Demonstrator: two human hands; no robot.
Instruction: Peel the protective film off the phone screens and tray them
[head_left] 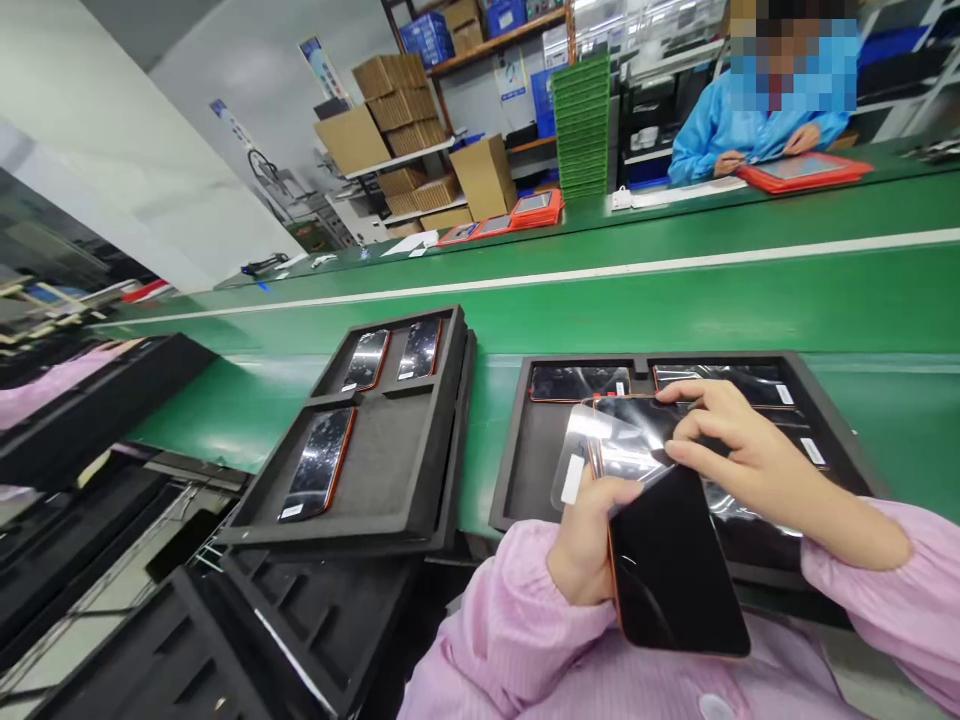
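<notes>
A smartphone (pixel 679 570) with a dark screen and an orange edge is gripped in my left hand (pixel 589 545), thumb along its side. Clear protective film (pixel 600 430) with a white tab lies folded over the phone's upper part and sticks out past its left side. My right hand (pixel 731 445) is at the phone's upper right, thumb and bent finger closed on the film's edge. Under both hands is a black foam tray (pixel 536 470) with several phones in its slots, partly hidden by my hands.
Left of it, stacked foam trays (pixel 382 460) hold three phones. More black trays (pixel 172 660) lie lower left. A green conveyor belt (pixel 675 310) runs behind. Across it, a person in blue (pixel 709 130) works beside red-edged trays (pixel 806 175); green trays (pixel 581 125) are stacked nearby.
</notes>
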